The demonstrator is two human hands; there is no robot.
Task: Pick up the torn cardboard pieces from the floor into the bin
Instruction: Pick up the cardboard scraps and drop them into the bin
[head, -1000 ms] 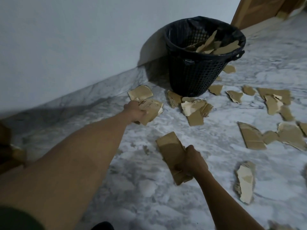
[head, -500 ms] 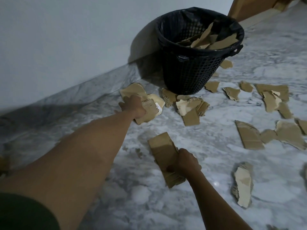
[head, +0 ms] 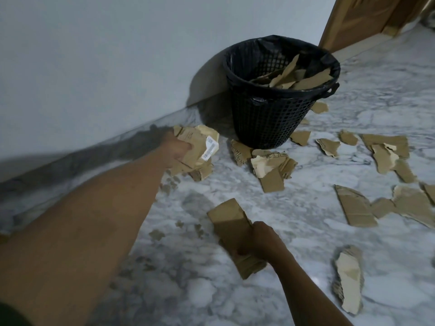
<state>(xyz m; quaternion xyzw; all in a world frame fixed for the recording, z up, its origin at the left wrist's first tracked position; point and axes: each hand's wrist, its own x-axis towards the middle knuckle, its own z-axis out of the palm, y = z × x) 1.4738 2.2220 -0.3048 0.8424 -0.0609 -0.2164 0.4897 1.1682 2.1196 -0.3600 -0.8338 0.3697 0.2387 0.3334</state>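
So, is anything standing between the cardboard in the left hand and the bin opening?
Nothing visible does. The left hand grips its cardboard just left of the bin, and the bin's top is open.

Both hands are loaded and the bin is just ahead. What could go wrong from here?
1. The left hand grips a crumpled bunch of pieces; the lowest hang loose and may drop.
2. Cardboard already stands high in the bin, so new pieces could slide out.
3. The right hand holds its long piece by one edge; it might slip.
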